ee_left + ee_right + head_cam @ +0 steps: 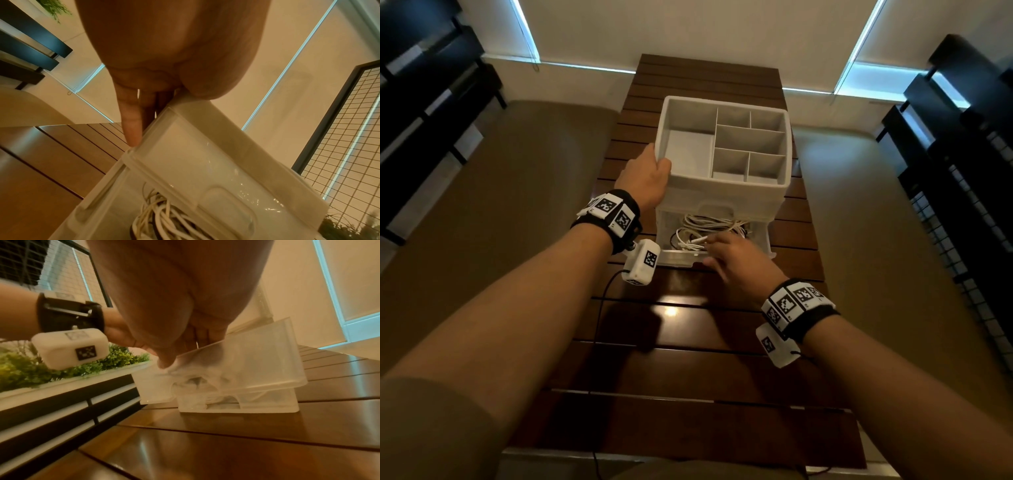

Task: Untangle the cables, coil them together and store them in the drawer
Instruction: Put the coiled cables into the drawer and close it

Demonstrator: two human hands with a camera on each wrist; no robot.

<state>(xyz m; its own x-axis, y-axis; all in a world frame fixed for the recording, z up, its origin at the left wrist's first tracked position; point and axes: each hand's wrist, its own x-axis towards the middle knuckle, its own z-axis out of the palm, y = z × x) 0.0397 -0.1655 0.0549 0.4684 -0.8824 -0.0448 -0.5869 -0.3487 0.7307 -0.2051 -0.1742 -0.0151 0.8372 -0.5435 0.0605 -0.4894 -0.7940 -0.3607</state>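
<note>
Several white cables (705,228) lie bundled in the pulled-out clear drawer (763,236) of the organizer (726,186) on the worktop (688,370); right hand (739,265) at drawer front, finger state indiscernible; left hand (645,178) grips the organizer's corner, fingers (131,123) pressed together; no legible writing.

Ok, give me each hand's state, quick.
Left hand: grips the organizer's near-left corner.
Right hand: at the open drawer, grip unclear.
</note>
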